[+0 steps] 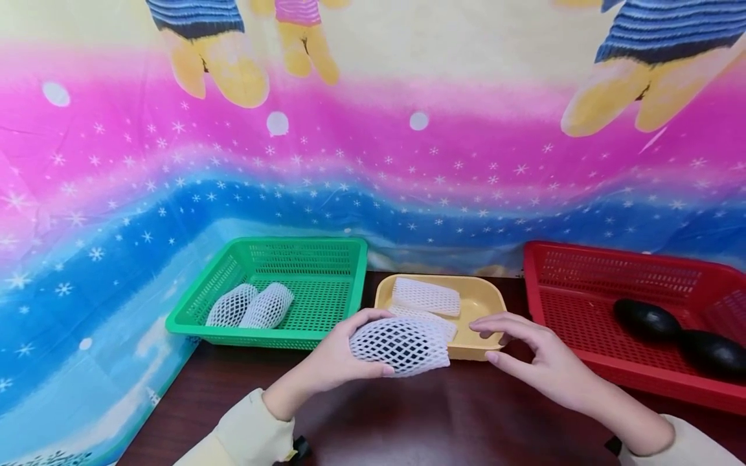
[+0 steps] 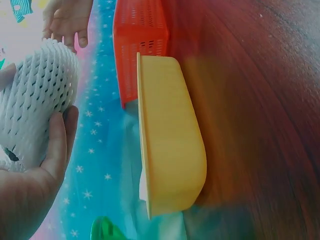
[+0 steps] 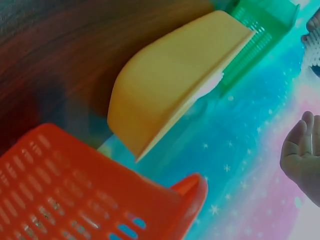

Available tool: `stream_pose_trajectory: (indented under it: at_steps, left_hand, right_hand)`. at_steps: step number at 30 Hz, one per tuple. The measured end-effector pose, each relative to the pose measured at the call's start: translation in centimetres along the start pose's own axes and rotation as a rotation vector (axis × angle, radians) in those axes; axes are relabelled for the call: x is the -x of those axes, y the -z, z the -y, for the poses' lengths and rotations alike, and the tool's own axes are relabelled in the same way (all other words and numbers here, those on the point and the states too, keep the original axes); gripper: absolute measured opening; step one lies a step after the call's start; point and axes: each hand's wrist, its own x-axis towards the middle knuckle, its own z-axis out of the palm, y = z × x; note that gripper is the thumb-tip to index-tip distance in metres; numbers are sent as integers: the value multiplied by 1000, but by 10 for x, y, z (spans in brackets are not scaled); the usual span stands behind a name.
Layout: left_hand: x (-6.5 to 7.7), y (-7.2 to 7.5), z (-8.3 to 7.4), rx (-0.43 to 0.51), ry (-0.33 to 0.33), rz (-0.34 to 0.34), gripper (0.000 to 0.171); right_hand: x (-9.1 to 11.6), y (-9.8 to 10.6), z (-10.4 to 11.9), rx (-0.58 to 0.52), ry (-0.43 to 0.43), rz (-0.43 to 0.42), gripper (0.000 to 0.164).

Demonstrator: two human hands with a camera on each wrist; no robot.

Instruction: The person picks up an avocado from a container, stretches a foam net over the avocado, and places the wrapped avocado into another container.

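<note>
Green basket (image 1: pixel 320 291) and red basket (image 1: pixel 574 310), two objects (image 1: pixel 267 307) each, flank the net-strewn tray (image 1: pixel 485 307); left fingers (image 2: pixel 57 142) grip another object (image 1: pixel 399 344), right fingers (image 1: pixel 515 325) parted.

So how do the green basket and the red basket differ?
The green basket stands left of the yellow tray, while the red basket stands right of it. The green basket shows two white-netted items inside; the red basket shows two bare black items. Both baskets have walls full of holes.
</note>
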Motion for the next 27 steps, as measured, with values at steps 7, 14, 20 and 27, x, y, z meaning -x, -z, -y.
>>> stream_pose_trajectory:
  at_steps: [7, 14, 20, 27]
  left_hand:
    - [4, 11, 0, 8, -31, -72, 66]
    - [5, 21, 1, 38, -14, -157, 68]
    - [8, 31, 4, 54, 10, -193, 80]
    - [11, 40, 9, 8, -4, -235, 67]
  right_hand:
    - [0, 10, 3, 46, -34, -49, 52]
    - [5, 24, 0, 124, -77, -119, 49]
    - [15, 41, -4, 162, -174, -147, 43]
    - [27, 68, -18, 253, -300, -183, 40]
